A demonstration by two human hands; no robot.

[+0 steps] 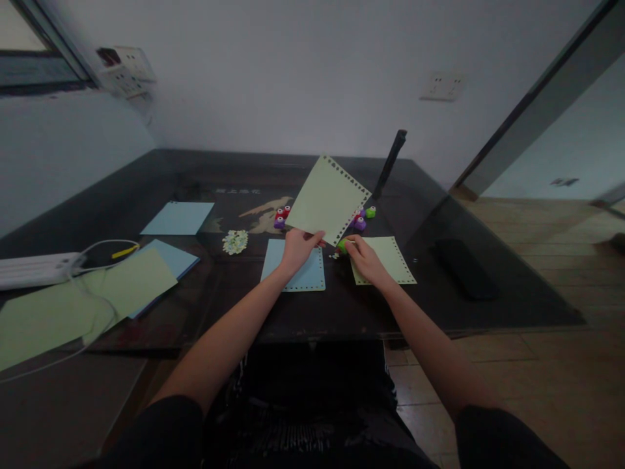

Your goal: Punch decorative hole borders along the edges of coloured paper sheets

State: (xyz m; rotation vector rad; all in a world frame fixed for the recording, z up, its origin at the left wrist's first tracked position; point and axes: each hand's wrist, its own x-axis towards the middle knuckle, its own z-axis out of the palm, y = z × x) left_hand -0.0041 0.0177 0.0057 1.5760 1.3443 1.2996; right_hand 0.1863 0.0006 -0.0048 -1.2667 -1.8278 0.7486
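My left hand (301,247) grips the lower corner of a pale green sheet (326,198), raised and tilted above the table, with dark punched shapes along its right and bottom edges. At the sheet's lower right corner, my right hand (360,253) is closed on a small bright green punch (342,246). Below my left hand lies a light blue sheet (310,273) with holes along its right and lower edges. Another pale green sheet (393,260), also punched along its edges, is partly under my right hand. Small paper bits (334,256) lie between the two sheets.
On the dark table (342,312) are a pile of paper cutouts (235,241), red and purple punches (280,218), more punches (360,223), a blue sheet (180,218), green paper (88,303), a white power strip (36,270), a black phone (463,270) and an upright black object (389,163).
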